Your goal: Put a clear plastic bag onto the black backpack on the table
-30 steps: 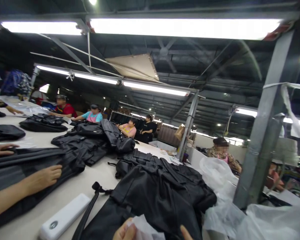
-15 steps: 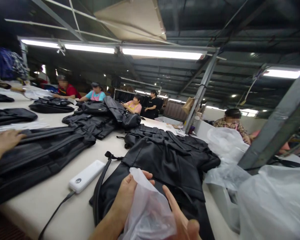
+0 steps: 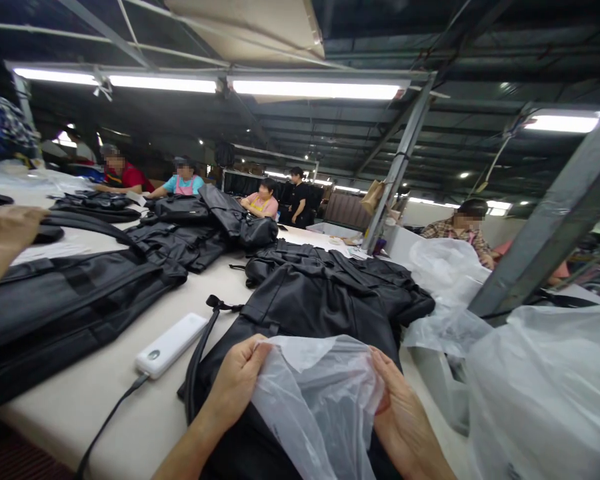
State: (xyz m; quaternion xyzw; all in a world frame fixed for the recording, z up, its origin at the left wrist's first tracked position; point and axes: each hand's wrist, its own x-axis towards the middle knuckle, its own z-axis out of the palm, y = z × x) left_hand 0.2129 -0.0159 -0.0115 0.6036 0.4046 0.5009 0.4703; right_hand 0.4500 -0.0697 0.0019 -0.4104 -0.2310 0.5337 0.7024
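Observation:
A clear plastic bag [image 3: 320, 400] is stretched between my two hands, its upper edge spread wide. My left hand [image 3: 240, 377] pinches its left corner between thumb and fingers. On the other side my right hand [image 3: 397, 407] grips the right edge, some fingers hidden behind or inside the film. Beneath the bag lies a black backpack [image 3: 305, 300], flat on the table, with a strap [image 3: 200, 353] along its left side. The bag covers the backpack's lower part.
A white power bank [image 3: 170, 347] with a black cable lies left on the pale table [image 3: 105, 413]. A co-worker's hand [image 3: 10, 233] reaches over another black backpack [image 3: 80, 313]. Plastic bags [image 3: 545, 387] and a grey bin [image 3: 445, 393] stand right, by a metal post [image 3: 550, 207]. Several people work behind.
My hands have drawn apart and the plastic bag's edge is now spread between them. My right hand has closed on the film. At left, the co-worker's hand has risen and a strap has lifted.

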